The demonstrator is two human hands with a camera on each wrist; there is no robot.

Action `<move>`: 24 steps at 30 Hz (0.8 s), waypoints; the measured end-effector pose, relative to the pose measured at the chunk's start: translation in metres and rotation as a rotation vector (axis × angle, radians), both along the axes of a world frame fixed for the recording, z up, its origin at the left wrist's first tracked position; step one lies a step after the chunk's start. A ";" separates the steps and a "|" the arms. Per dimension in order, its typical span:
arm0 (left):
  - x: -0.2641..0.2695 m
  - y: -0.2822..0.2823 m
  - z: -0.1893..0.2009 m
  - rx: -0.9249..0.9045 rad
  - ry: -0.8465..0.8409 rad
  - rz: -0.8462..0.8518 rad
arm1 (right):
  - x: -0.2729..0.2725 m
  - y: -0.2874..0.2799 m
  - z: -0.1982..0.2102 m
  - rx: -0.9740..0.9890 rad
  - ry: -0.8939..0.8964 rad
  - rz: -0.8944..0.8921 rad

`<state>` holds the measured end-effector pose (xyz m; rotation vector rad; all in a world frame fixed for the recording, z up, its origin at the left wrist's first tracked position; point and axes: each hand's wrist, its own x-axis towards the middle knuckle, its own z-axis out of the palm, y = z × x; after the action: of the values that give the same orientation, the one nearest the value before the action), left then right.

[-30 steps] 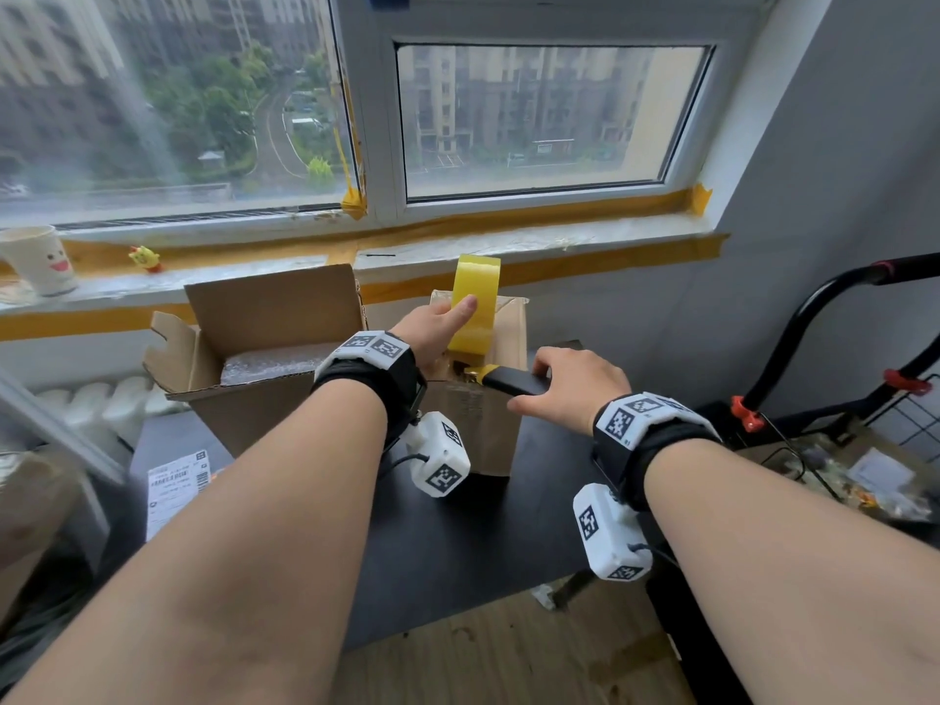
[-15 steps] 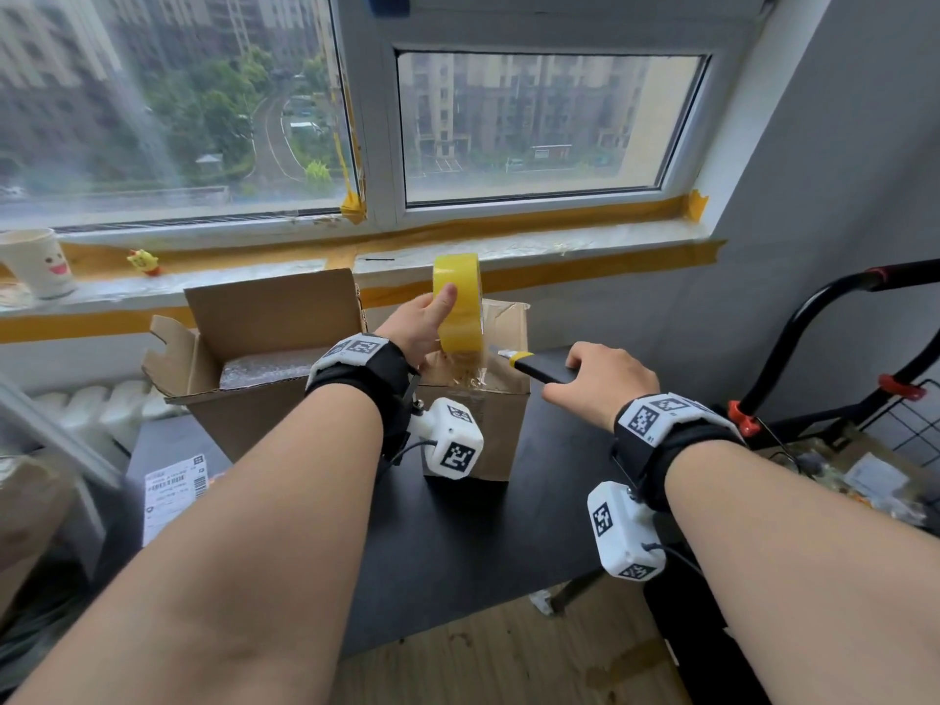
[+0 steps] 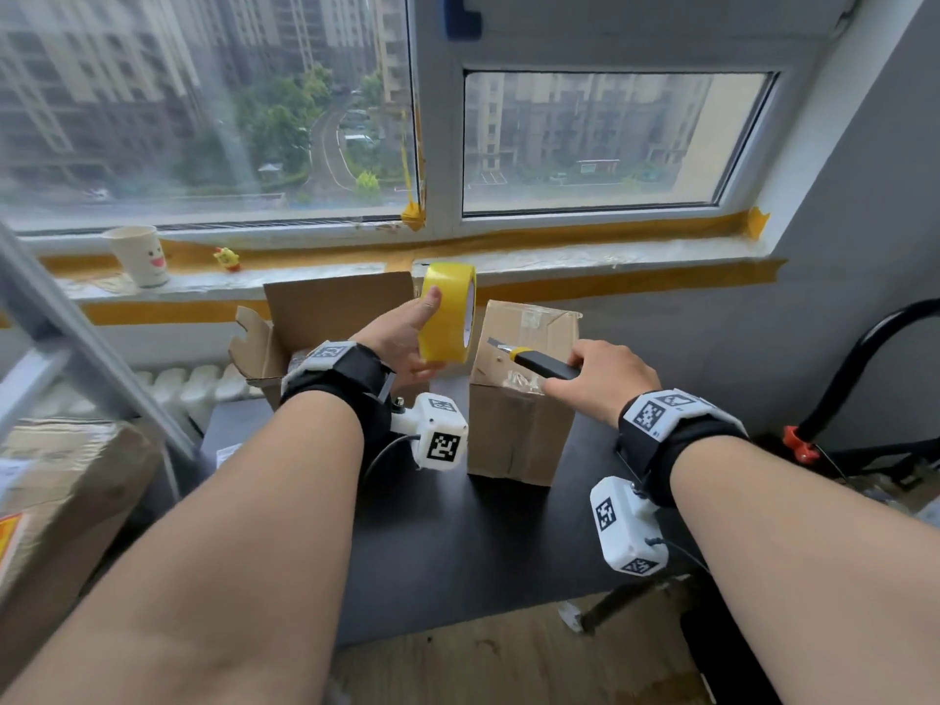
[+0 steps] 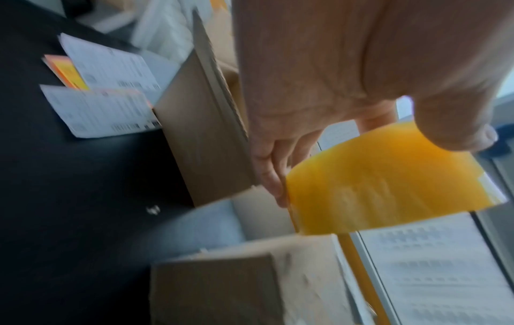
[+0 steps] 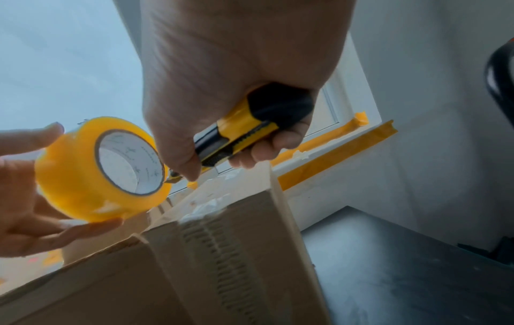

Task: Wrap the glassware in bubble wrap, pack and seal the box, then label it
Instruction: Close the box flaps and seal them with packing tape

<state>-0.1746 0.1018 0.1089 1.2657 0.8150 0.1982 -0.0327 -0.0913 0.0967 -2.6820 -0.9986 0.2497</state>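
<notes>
Head view showed the left hand [image 3: 402, 338] holding yellow tape [image 3: 447, 312] above the closed box [image 3: 519, 419], right hand [image 3: 600, 379] gripping a knife [image 3: 539, 362] (blade out) over it.

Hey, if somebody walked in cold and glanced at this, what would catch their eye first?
The bright yellow tape roll, held up in the left hand above the boxes. Next, the yellow-and-black utility knife gripped in the right hand, blade out over the closed cardboard box on the black table.
</notes>
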 end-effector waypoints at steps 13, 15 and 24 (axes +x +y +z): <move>-0.124 0.020 -0.054 -0.059 0.250 0.081 | -0.077 0.055 -0.044 -0.068 0.141 0.184; -0.133 0.023 -0.073 -0.015 0.308 0.047 | -0.084 0.060 -0.060 -0.137 0.165 0.182; -0.151 0.022 -0.161 0.386 0.437 0.025 | -0.086 0.069 -0.151 -0.277 0.270 0.130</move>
<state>-0.3260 0.1240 -0.0521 1.6946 1.2072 0.1004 -0.1187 -0.0219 -0.0541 -2.7214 -1.1213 0.8087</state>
